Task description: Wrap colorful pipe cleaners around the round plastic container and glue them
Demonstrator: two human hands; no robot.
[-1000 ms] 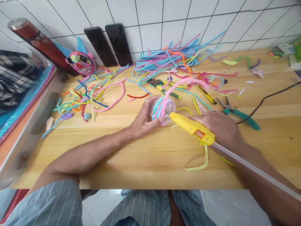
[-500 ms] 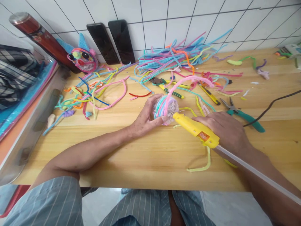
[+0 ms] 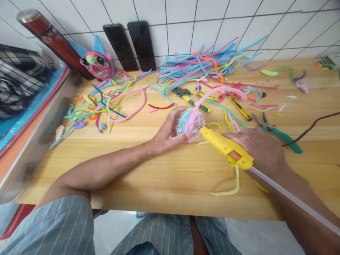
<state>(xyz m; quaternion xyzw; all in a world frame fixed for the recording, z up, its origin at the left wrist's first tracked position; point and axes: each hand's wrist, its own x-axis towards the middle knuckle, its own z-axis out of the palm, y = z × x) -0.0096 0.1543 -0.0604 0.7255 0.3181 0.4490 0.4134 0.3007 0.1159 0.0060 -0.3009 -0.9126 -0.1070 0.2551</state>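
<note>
Wearing grey-blue pinstriped clothing [image 3: 162, 237], the person works with both forearms over a pale wooden table [image 3: 154, 184]. Near side: bent pale-yellow fuzzy strip [image 3: 230, 193] on the wood. Right hand [image 3: 261, 147] closed around a yellow plastic glue gun [image 3: 225, 147], long translucent glue stick [image 3: 287, 194] out the back; trigger finger hidden, can't tell if pressed. Left hand [image 3: 171, 131] gripping a clear, rounded plastic piece [image 3: 199, 124] banded with pastel strips, thumb on the near side. Piece sits mid-table, just ahead of the gun; nozzle is at its face by the pink band, contact unclear. Fuzzy pink strip [image 3: 220, 91] arches up and right from it.

Right of that: teal-handled pliers [image 3: 285, 138], black cable [image 3: 315, 126] crossing the handle. Beyond the piece: green-and-yellow-handled pliers [image 3: 204, 107], yellow-black cutter [image 3: 241, 109]. Left: loose tangle of multicoloured strips [image 3: 117, 112]. Farther: heap of mostly blue and pink strips [image 3: 196, 67]. Back: blue-eared figure [image 3: 102, 72], red cylindrical flask [image 3: 54, 42], two black phones [image 3: 120, 47] leaning on the white tiled wall [image 3: 180, 10].
</note>
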